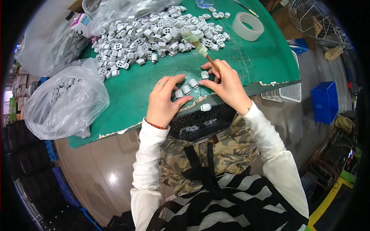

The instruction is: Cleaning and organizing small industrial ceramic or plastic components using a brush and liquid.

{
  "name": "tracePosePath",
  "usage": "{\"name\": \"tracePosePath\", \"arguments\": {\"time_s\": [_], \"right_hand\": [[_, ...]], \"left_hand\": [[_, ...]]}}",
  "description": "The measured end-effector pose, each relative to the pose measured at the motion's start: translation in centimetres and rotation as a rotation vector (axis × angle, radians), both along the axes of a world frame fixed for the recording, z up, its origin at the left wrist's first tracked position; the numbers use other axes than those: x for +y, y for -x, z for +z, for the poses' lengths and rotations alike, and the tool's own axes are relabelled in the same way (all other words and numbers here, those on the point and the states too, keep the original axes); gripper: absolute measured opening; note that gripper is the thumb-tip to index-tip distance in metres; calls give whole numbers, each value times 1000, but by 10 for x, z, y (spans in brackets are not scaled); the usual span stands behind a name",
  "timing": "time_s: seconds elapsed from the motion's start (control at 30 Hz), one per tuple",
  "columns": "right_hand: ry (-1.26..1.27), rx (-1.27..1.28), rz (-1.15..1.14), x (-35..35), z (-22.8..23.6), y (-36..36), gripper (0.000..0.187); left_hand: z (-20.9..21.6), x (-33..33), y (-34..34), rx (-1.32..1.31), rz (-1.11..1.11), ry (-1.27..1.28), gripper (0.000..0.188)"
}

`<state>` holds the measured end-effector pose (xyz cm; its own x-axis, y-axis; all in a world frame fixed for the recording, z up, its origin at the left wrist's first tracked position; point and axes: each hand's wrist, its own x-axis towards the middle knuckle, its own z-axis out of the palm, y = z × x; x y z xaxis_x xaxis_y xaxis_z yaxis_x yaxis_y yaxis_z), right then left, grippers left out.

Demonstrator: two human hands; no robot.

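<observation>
Several small grey plastic parts stand in a slanting row on the green table mat, near its front edge. My left hand is at the left end of the row, its thumb and index finger apart around the nearest parts. My right hand grips the wooden handle of a brush, whose pale, smeared head points away from me. The right thumb and forefinger are beside the row's far right part. Another grey part shows below the mat's edge, over a black tray.
A large heap of grey parts covers the back of the table. Clear plastic bags stand at the left, one with parts inside. A tape roll lies at the back right. A blue bin and a fan stand beyond.
</observation>
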<state>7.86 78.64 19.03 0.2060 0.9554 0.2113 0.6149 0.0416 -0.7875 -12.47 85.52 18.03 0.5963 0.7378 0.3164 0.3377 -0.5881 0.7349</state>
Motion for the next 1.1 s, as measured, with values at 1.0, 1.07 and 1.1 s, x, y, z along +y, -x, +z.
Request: {"name": "tracePosePath", "arguments": {"time_s": [1.0,1.07,1.1], "right_hand": [[-152,-164,98,-8,-1,18,31],[-47,114,52,-14,6,11,39],[-57,91,7,-15,7,4,40]], "left_hand": [[-12,-2,-21,7,30,-145,42],[-9,-3,-20,7,26,-134,44],[-7,-3,-21,7,17,-121,46]]}}
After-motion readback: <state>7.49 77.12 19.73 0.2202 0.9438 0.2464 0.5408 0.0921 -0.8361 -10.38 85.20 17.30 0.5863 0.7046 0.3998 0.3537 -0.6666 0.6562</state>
